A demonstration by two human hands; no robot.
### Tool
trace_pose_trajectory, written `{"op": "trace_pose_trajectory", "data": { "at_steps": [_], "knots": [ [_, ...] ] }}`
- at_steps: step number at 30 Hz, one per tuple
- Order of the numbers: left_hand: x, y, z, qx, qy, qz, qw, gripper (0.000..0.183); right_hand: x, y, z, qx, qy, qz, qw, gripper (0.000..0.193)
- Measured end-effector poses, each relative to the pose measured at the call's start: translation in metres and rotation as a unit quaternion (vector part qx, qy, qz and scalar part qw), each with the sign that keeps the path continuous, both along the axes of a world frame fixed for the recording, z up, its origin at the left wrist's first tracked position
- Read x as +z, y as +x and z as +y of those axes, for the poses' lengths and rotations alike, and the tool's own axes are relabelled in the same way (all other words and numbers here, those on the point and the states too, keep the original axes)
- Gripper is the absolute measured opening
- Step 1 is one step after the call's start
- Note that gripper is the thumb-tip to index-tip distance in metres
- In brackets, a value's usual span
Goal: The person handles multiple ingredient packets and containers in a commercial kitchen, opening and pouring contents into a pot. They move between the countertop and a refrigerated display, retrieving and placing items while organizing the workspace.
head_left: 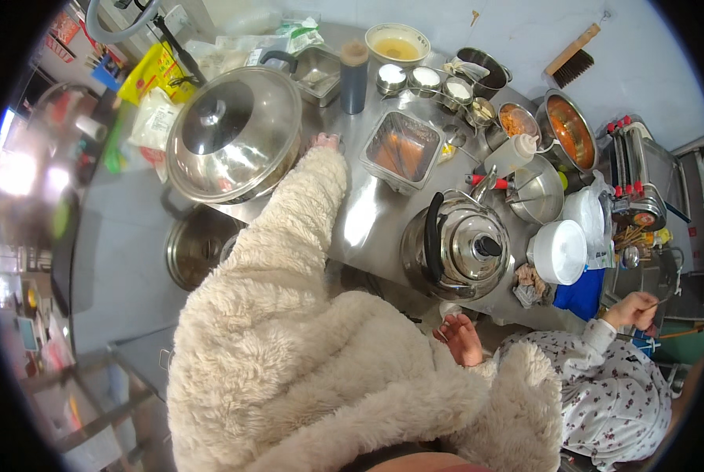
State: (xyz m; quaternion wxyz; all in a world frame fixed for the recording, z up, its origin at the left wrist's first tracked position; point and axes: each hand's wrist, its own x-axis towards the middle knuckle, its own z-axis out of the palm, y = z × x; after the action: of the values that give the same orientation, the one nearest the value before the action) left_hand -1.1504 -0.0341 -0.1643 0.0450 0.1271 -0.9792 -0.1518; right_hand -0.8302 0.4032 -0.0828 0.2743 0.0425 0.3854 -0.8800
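From a fluffy cream sleeve, my left hand (pixel 327 141) reaches onto the steel counter beside a large lidded pot (pixel 277 118). Only a bit of that hand shows; its fingers are too small and covered to read. A clear square container (pixel 403 149) with reddish-orange contents and a dark tall bottle (pixel 353 82) stand close to it. My right hand (pixel 462 340) is low at the counter's front edge, below a shiny steel kettle (pixel 470 244). Its fingers are half curled and apart, with no held thing visible. A small whitish object (pixel 449 310) appears just above them.
At the back are a bowl of yellowish liquid (pixel 397 47) and several small tins of white powder. A steel basin of orange-red sauce (pixel 572 130) and white bowls (pixel 558 252) sit to the right. Another person's hand (pixel 633 310) and patterned sleeve are at lower right.
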Motion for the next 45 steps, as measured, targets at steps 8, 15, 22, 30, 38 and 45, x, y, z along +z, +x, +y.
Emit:
{"op": "trace_pose_trajectory", "data": {
  "at_steps": [8,15,22,30,38,45],
  "knots": [
    [-0.018,-0.005,-0.019,-0.041,0.000,0.036,0.999,0.035,-0.005,-0.004,0.003,0.011,-0.020,0.004,1.000,0.032],
    [0.012,0.033,0.011,0.022,0.018,-0.019,0.999,0.065,-0.001,-0.004,0.001,0.005,-0.024,-0.007,1.000,0.033],
    [0.045,0.053,0.033,0.035,-0.014,-0.067,0.997,0.060,-0.002,-0.004,0.003,-0.006,-0.026,-0.017,1.000,0.033],
    [0.043,0.068,0.046,-0.002,-0.041,-0.002,0.999,0.057,-0.001,0.002,-0.004,-0.040,-0.064,-0.051,0.996,0.029],
    [0.035,0.074,0.045,-0.067,-0.024,-0.017,0.997,0.063,0.006,0.004,-0.015,-0.047,-0.091,-0.064,0.993,0.028],
    [0.044,0.088,0.050,-0.094,-0.019,0.017,0.995,0.058,0.007,0.011,-0.013,-0.064,-0.090,-0.077,0.991,0.027]
  ]
}}
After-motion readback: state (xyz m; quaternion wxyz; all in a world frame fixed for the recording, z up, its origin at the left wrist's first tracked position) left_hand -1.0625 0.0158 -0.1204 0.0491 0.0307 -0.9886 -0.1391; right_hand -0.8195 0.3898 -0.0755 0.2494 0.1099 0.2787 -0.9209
